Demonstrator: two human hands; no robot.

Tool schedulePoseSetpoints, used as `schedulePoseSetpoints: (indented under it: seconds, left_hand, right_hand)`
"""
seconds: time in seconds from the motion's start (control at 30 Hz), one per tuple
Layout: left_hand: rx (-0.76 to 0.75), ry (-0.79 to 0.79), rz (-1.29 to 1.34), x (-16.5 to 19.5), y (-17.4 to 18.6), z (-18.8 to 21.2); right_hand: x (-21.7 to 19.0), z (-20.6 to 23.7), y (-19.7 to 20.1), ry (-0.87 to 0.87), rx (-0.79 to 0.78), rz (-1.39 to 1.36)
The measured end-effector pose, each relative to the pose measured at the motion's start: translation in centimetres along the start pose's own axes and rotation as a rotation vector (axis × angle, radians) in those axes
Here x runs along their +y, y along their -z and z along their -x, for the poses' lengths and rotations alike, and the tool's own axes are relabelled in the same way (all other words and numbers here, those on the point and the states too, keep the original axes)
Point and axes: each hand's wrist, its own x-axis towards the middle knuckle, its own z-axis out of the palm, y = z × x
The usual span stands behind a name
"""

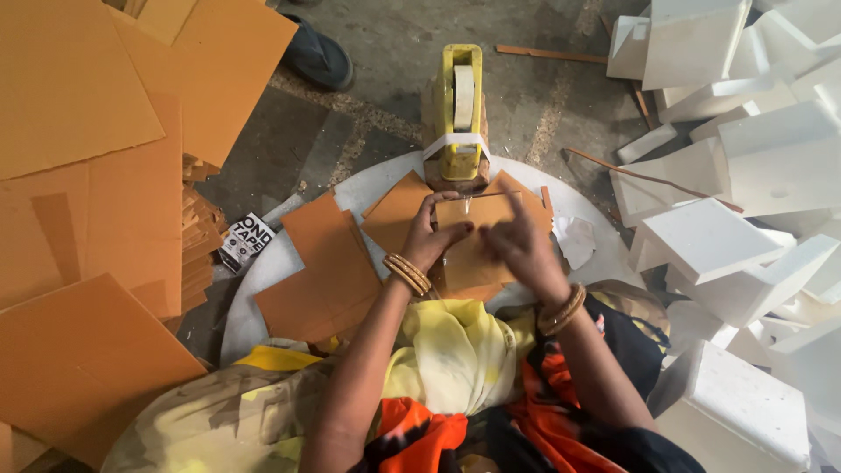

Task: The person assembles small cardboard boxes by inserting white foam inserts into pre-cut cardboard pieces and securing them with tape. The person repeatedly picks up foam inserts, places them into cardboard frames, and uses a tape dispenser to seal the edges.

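My left hand [431,235] and right hand [517,245] both close their fingers on a small folded brown cardboard piece [473,229], held over the round white board [263,280] in front of my lap. Just beyond it stands a yellow tape dispenser [459,105] with a roll of pale tape. Flat brown cardboard sheets [328,263] lie on the board to my left, bigger stacks farther left, white foam blocks [727,254] to my right.
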Motion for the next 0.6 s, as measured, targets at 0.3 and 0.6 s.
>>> schedulePoseSetpoints:
  seconds: [0.3,0.6]
  left_hand:
    - [-0.188,0.04,0.099,1.8,0.6,0.7]
    - [-0.139,0.04,-0.142,1.0,0.9,-0.3]
  right_hand:
    - [2.4,-12.0,1.6,-0.075,0.091,0.102]
    - [4.7,-14.8,0.8,-0.165,0.155,-0.106]
